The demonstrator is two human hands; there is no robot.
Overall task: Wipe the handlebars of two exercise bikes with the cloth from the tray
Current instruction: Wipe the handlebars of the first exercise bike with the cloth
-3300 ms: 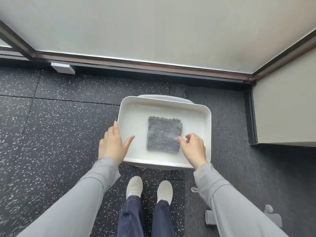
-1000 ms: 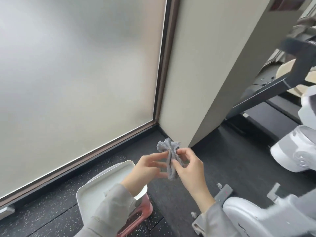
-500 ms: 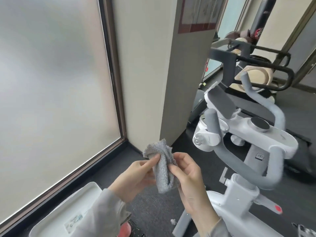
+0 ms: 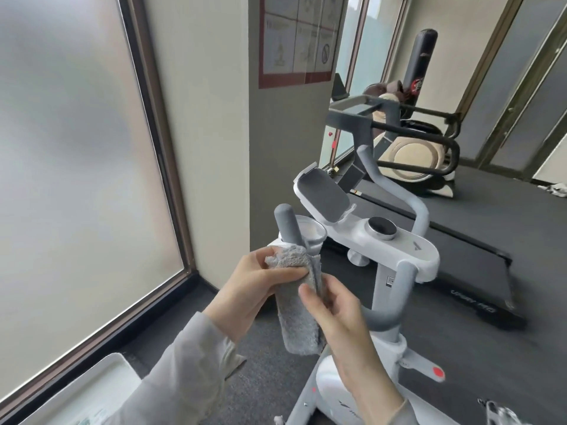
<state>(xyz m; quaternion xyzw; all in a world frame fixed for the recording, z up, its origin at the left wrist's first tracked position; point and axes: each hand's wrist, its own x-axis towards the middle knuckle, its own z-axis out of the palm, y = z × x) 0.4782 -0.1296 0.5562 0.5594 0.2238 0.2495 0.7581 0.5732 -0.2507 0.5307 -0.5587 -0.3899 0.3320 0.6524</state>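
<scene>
Before the white exercise bike (image 4: pixel 383 250), both forearms reach forward and meet at chest height. Left hand (image 4: pixel 245 289), fingers curled, grips the top of the grey cloth (image 4: pixel 296 305), thumb laid across it. Right hand (image 4: pixel 334 317) pinches the cloth's right edge, just below the grey left handlebar (image 4: pixel 288 225). White tray (image 4: pixel 89 391) sits at lower left.

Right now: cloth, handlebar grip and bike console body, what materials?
Cloth: grey microfibre or terry by its fuzzy nap, limp. Handlebar grip: matte grey, likely foam or rubber; no glare. Console body: white moulded plastic, smooth with soft sheen.
</scene>
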